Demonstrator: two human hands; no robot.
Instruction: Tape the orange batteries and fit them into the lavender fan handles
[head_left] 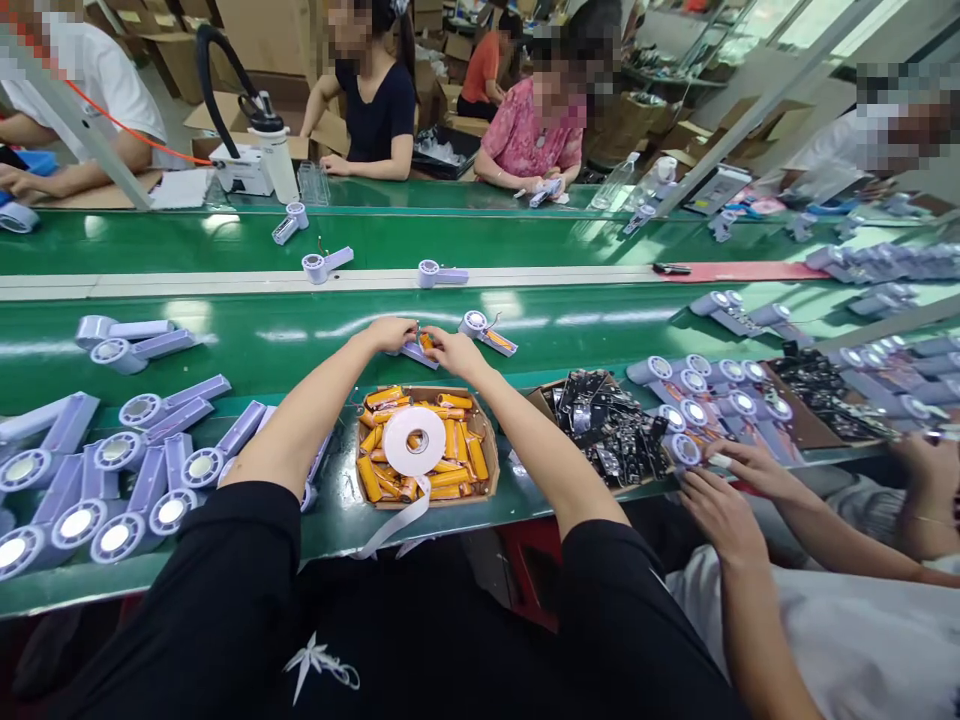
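Observation:
Above the belt, straight ahead of me, my left hand (394, 334) is closed on a lilac handheld fan housing (420, 354), mostly hidden behind the fingers. My right hand (451, 352) pinches an orange battery (427, 341) at this housing, fingertips close to those of the left. Just right of my hands lies another lilac fan (474, 323) with an orange cell in its handle and a loose wire. Below my forearms stands a cardboard box (491, 480) full of orange batteries (455, 440). On them rests a white tape roll (414, 441), its loose end hanging over the front edge.
Several lilac fans (124, 535) crowd the left side. On the right is a box of black circuit boards (607, 425), beside more fans (727, 375). A co-worker's hands (731, 495) work close by at right. Other people sit across the green belt (315, 320).

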